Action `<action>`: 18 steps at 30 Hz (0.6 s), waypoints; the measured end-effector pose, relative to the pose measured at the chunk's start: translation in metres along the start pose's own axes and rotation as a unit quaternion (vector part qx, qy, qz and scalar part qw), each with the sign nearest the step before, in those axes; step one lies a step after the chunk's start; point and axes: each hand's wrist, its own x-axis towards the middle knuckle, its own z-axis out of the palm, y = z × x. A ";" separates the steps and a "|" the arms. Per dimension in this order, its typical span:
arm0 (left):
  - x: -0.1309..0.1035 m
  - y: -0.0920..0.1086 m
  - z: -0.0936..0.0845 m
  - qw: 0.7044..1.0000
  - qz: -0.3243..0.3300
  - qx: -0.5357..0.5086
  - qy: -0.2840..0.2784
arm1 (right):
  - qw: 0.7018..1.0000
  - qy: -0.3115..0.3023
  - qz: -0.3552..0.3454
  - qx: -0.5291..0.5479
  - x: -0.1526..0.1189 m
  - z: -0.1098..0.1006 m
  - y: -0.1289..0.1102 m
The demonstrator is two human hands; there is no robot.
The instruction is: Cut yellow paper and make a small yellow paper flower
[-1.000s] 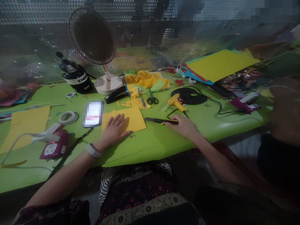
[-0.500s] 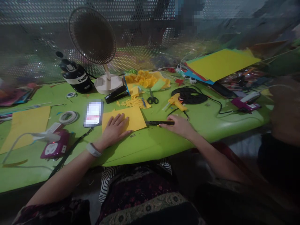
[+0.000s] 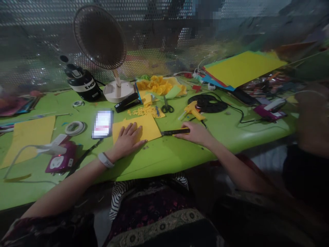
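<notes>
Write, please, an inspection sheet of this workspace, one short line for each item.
Surface: green table, creased near front edge.
Things: yellow sheet flat; knife points at its right edge, contact unclear.
Clutter: scraps, scissors, glue gun, stapler, phone nearby.
Hands: left hand flat on sheet; right hand holds knife.
Cables: black cable right, white cable left.
Surroundings: fan and bottle behind; person at far right.

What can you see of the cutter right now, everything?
The cutter is slim and straight: black body, plastic by the look of it, yellow edging, and a thin greyish blade out at the left end. It points left, roughly level in the view, low at the green tabletop; contact there is unclear. The right hand grips its other end. The blade tip is at the yellow sheet's near right corner; whether they touch, I can't tell.
</notes>
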 end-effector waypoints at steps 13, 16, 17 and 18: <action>0.026 -0.003 -0.023 0.996 0.081 0.013 -0.015 | 0.999 0.010 -0.004 -0.043 0.003 0.000 0.002; 0.034 -0.009 -0.022 0.993 0.105 0.013 -0.042 | 0.999 0.006 0.002 -0.043 0.000 -0.001 0.001; 0.035 -0.010 -0.021 0.993 0.109 0.013 -0.053 | 0.999 0.004 0.006 -0.041 -0.001 -0.002 0.001; 0.036 -0.011 -0.019 0.992 0.112 0.014 -0.062 | 0.999 0.001 0.010 -0.041 -0.002 -0.002 0.001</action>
